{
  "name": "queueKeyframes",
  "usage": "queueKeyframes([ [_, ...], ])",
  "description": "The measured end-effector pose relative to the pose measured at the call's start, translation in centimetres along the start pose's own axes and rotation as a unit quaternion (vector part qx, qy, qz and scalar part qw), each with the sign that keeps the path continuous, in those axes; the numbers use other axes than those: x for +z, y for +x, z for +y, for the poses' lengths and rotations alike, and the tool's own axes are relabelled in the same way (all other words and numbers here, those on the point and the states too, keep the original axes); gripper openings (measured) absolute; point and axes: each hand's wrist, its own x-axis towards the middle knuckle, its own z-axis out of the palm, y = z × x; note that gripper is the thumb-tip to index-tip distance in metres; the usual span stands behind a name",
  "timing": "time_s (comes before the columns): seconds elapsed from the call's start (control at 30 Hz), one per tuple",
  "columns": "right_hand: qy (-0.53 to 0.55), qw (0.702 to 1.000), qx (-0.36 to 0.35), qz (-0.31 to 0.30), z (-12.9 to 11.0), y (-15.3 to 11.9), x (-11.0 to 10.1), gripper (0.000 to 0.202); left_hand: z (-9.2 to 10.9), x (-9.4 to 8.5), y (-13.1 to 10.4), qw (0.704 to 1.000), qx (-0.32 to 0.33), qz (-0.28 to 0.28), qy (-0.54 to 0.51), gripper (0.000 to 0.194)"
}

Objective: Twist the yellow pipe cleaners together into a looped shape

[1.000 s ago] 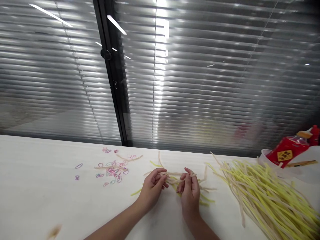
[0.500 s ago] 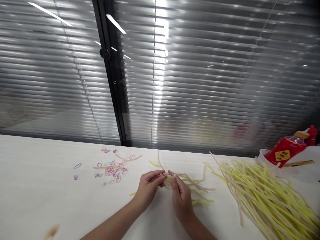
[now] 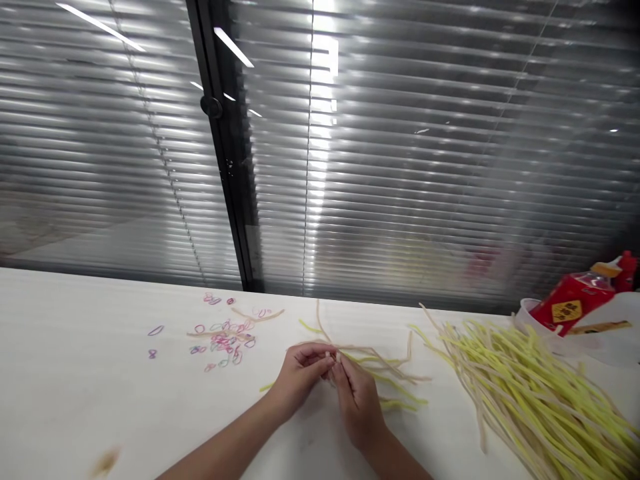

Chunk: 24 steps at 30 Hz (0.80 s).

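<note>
My left hand [image 3: 301,375] and my right hand [image 3: 361,402] meet at the fingertips above the white table. Thumb and fingers of each are pinched together. Whatever lies between them is too small and hidden to make out. Under and behind the hands lie several loose beige and yellow pipe cleaners [image 3: 395,363], some bent. One beige pipe cleaner [image 3: 320,319] stretches toward the window just beyond my fingertips. To the left, small coloured elastic bands [image 3: 225,341] lie in a loose scatter, with a few beige stems among them.
A big heap of yellow and beige pipe cleaners [image 3: 545,393] covers the right side of the table [image 3: 100,387]. Behind it stand a clear plastic tub [image 3: 525,313] and a red packet [image 3: 573,300]. Blinds behind glass [image 3: 425,167] rise along the table's far edge.
My two hands have come together: the right has moved left until its fingertips meet those of the left. The things on the table lie as before.
</note>
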Motion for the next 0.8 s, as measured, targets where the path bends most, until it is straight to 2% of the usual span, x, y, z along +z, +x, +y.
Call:
queueKeyframes([
  [0.17, -0.022, 0.999, -0.004, 0.046, 0.93, -0.19, 0.30, 0.034, 0.08, 0.13, -0.10, 1.000, 0.009, 0.001, 0.022, 0.028],
  [0.33, -0.024, 0.999, 0.001, 0.029, 0.74, -0.17, 0.36, 0.032, 0.04, 0.26, -0.09, 0.999, 0.013, 0.000, 0.039, 0.030],
  [0.53, -0.013, 1.000, 0.005, 0.008, 0.77, -0.20, 0.23, 0.034, -0.39, 0.34, -0.01, 0.995, 0.059, -0.023, 0.082, 0.023],
  [0.67, -0.015, 1.000, 0.017, 0.021, 0.95, -0.37, 0.26, 0.032, -0.38, 0.45, -0.17, 0.991, 0.071, -0.042, 0.106, 0.023],
  [0.8, -0.012, 0.997, 0.039, 0.059, 1.08, -0.47, 0.46, 0.023, -0.59, 0.38, -0.20, 0.989, 0.074, -0.025, 0.124, 0.024],
])
